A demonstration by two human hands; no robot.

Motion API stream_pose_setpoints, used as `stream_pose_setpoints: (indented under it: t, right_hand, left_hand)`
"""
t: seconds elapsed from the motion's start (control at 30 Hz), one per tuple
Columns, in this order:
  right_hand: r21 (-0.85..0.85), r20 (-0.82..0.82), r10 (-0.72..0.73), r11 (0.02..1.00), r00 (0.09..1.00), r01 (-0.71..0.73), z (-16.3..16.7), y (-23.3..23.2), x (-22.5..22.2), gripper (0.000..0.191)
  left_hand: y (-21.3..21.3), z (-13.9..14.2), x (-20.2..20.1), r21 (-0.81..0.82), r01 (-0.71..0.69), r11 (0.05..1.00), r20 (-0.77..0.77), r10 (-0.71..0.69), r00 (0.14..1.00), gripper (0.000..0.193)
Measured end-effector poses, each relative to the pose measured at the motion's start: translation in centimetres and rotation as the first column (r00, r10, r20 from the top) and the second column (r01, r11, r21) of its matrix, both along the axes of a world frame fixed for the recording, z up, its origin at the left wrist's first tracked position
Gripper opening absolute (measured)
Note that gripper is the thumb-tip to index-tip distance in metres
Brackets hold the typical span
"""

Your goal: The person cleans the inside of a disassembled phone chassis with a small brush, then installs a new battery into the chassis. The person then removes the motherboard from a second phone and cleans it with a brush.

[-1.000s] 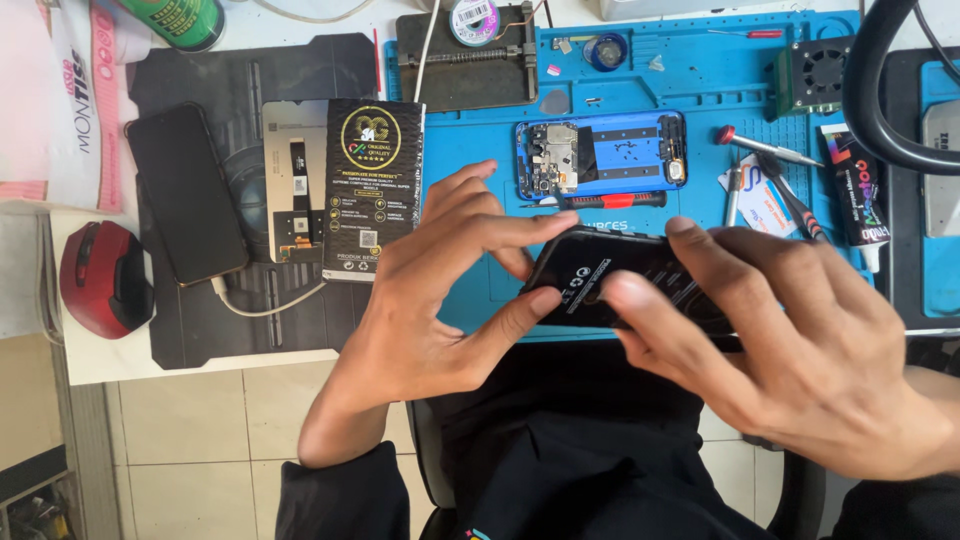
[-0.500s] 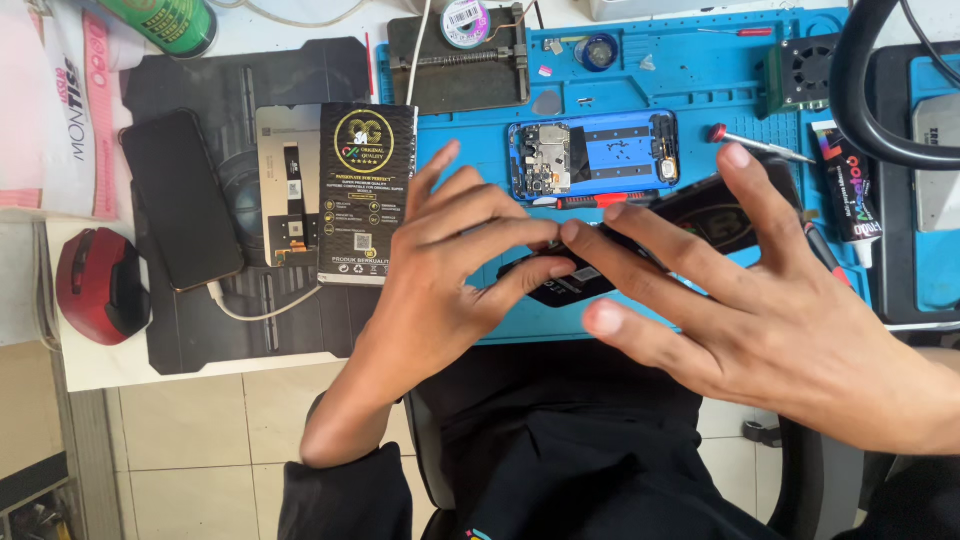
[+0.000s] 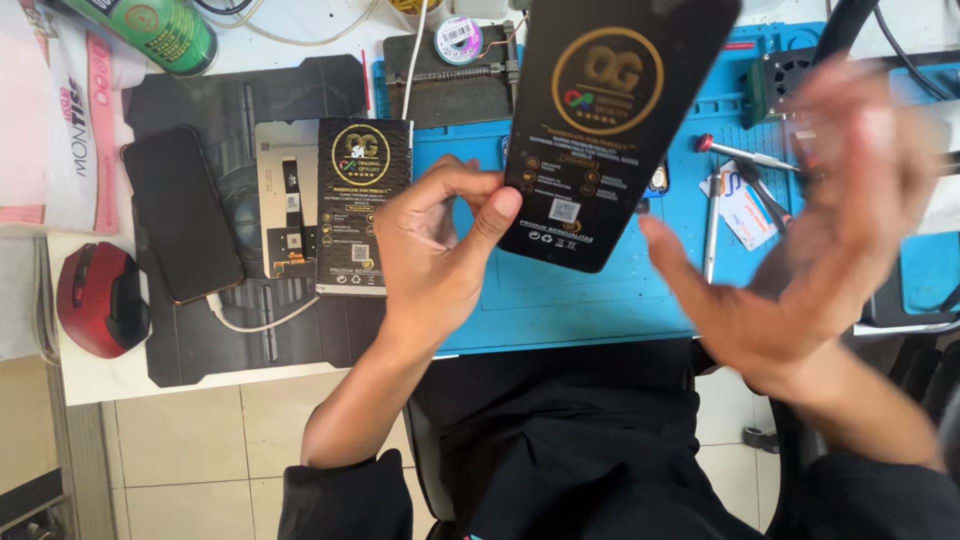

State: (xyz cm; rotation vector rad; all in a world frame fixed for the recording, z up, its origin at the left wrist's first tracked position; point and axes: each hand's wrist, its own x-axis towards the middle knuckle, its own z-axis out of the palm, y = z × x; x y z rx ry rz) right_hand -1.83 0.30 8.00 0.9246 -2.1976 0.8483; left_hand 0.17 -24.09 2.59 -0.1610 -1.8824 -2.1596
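Note:
My left hand (image 3: 435, 250) pinches the lower left corner of a black screen panel (image 3: 610, 120) with a round gold emblem on its protective film. The panel is raised off the blue work mat (image 3: 560, 300) and stands tilted close to the camera. My right hand (image 3: 810, 230) hovers to the right of the panel, blurred, with its fingers spread and nothing in it. It does not touch the panel.
A similar labelled panel (image 3: 350, 205) lies on a dark mat beside a black phone (image 3: 180, 212) on a white cable. A red mouse (image 3: 100, 298) sits far left, a green can (image 3: 160, 30) at top left. A screwdriver (image 3: 745, 155) and small tools lie on the blue mat.
Both hands pressed on the panel down at the blue mat before. Now the left hand has lifted it up toward the camera, and the right hand has let go and swung away to the right.

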Motion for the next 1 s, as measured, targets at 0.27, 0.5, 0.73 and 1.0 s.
stream_pose_setpoints:
  t: [0.27,0.5,0.73,1.0]
  right_hand:
    - [-0.607,0.59,0.312,0.779,0.745,0.155,-4.9,-4.4,4.4,0.062]
    - [-0.681,0.565,0.302,0.696,0.767,0.227,-5.8,-5.6,4.3,0.052]
    - [-0.673,0.52,0.276,0.716,0.808,0.188,-4.5,-5.1,3.8,0.042]
    - [-0.696,0.503,0.302,0.697,0.81,0.172,-4.1,-5.9,3.9,0.046]
  left_hand:
    - [2.1,-2.2,1.0,0.255,-0.074,0.964,0.088,0.053,0.995,0.011]
    - [2.6,-1.3,1.1,0.172,-0.115,0.978,-0.042,0.124,0.991,0.02]
    - [2.0,1.0,1.5,-0.328,-0.134,0.935,-0.144,0.09,0.985,0.059]
    - [1.7,2.0,1.8,-0.441,-0.146,0.886,-0.099,0.114,0.989,0.067]
